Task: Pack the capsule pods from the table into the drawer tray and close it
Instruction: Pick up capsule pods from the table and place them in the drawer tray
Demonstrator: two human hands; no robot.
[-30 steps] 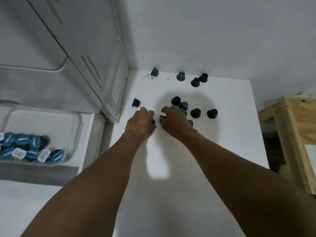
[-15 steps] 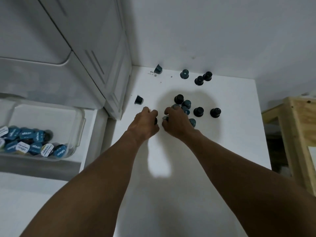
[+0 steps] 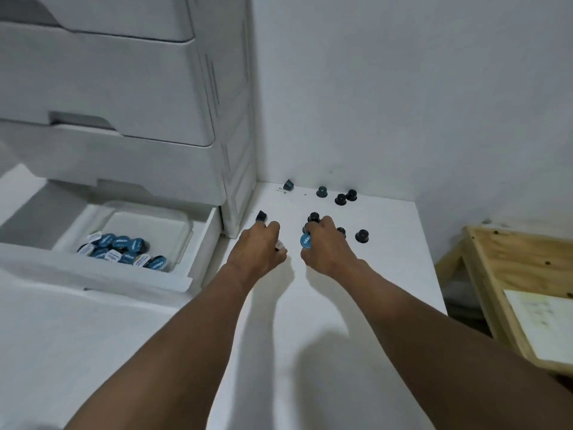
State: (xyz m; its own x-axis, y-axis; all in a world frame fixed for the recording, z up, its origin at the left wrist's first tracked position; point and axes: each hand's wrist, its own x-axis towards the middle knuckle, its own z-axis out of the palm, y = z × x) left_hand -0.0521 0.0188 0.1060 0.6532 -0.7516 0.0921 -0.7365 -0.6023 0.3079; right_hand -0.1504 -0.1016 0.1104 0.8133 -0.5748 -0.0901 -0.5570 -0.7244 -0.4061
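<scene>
On the small white table (image 3: pixel 393 262), near its middle, both hands work side by side. The right hand (image 3: pixel 325 245) curls its fingers round a dark capsule pod with a round blue lid (image 3: pixel 305 241), the lid facing the camera. The left hand (image 3: pixel 255 248) is closed too, and a pale-lidded pod (image 3: pixel 280 245) peeks out at its fingertips (most of it is hidden).

Loose dark pods lie scattered on the far half of the table: one (image 3: pixel 261 216) just beyond the left hand, one (image 3: pixel 362 236) to the right of the right hand, and others near the far wall (image 3: pixel 340 199).

To the left stands a white plastic drawer cabinet (image 3: pixel 124 88) with its bottom drawer (image 3: pixel 203 240) pulled open. Inside it sits a clear plastic tray (image 3: pixel 186 228), and a cluster of blue- and white-lidded pods (image 3: pixel 124 250) lies at its near end.
</scene>
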